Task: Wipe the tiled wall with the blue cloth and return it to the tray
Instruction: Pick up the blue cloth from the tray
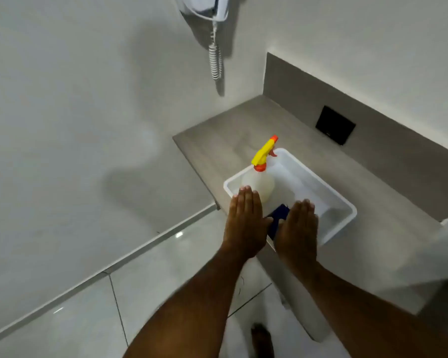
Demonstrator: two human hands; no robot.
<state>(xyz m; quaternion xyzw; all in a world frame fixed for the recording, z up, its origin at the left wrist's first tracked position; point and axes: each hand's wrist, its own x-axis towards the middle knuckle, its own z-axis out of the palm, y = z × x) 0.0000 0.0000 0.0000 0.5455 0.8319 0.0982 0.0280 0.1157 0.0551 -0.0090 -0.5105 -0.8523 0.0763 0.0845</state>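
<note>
Head view: my left hand (245,220) and right hand (296,228) hover flat, fingers extended, holding nothing. The blue cloth (278,218) shows between them at frame centre, in the tray's (342,202) near end, about equally close to both.

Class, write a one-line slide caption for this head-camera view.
Both hands, left and right, hover flat over a white tray holding a spray bottle and blue cloth.

Tray (336,200) glossy white plastic; counter (217,130) matt, prob. wood-look; floor tiles (166,267) glossy.
</note>
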